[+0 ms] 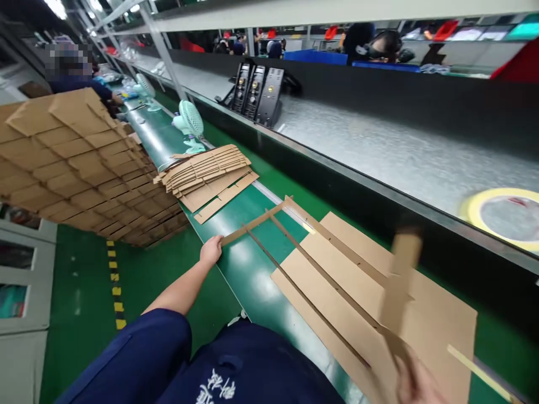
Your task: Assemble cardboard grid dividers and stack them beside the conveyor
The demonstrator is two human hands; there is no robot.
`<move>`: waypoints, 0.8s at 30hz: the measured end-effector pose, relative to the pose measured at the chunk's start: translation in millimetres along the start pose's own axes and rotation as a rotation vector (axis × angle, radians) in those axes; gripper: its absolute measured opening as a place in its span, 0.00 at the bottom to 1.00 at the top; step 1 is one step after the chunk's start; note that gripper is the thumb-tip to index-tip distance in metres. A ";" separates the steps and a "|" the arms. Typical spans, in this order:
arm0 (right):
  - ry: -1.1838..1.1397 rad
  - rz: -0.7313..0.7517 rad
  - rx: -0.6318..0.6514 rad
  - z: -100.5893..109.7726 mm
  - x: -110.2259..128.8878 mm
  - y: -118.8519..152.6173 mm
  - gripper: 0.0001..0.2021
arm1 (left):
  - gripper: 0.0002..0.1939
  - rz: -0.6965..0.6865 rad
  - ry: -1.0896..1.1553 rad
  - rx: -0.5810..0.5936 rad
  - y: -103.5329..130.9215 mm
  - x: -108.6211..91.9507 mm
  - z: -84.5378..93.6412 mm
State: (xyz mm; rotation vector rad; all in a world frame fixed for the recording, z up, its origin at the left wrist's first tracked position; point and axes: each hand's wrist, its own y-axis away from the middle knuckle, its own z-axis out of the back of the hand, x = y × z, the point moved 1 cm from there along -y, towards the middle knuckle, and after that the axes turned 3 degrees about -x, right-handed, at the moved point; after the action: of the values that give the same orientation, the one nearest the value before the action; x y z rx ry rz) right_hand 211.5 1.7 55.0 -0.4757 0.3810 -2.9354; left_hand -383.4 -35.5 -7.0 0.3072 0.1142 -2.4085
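Observation:
My left hand [211, 251] is closed on the near end of a slotted cardboard strip [256, 221] that crosses three long strips [332, 280] at their far left ends. Blurred by motion, my right hand [415, 379] grips another cardboard strip [396, 286], which stands tilted upward near the right ends of the long strips. Under the long strips lie flat cardboard sheets [446, 314] on the green table [248, 275]. A stack of slotted cardboard strips [210, 168] rests farther left on the table.
Assembled cardboard dividers [80, 163] are piled high at the left. Green fans [190, 119] stand along the table. Beyond it, a conveyor [379, 146] carries black devices [256, 92]. A yellow tape roll [505, 216] is at the right. A person [80, 73] is at the far left.

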 end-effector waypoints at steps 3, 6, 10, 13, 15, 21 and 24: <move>-0.148 0.211 0.114 -27.0 85.6 -7.0 0.19 | 0.19 -0.023 0.120 -0.035 -0.6 5.7 -11.2; -0.261 0.431 0.304 -53.5 162.2 -10.3 0.19 | 0.23 -0.020 0.214 -0.077 3.6 15.9 -13.3; -0.292 0.612 0.438 -75.7 211.2 -1.9 0.19 | 0.26 0.040 0.270 -0.125 10.1 30.3 -13.3; -0.254 0.632 0.459 -82.8 216.7 5.3 0.19 | 0.29 0.060 0.293 -0.137 13.1 36.3 -15.1; -0.215 0.612 0.459 -84.8 217.0 8.2 0.19 | 0.31 0.055 0.308 -0.138 14.0 38.3 -16.2; -0.121 0.590 0.396 -87.5 228.5 14.3 0.19 | 0.29 -0.053 0.171 -0.122 14.5 39.9 -13.2; -0.070 0.625 0.355 -86.3 234.0 16.8 0.20 | 0.28 -0.090 0.087 -0.100 14.1 40.3 -10.4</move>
State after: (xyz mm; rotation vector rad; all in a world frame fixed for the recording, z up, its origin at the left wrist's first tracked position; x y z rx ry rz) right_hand -35.0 -37.2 39.3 -0.3302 -0.0128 -2.2999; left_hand -401.6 -70.0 -27.1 0.3670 0.2930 -2.4690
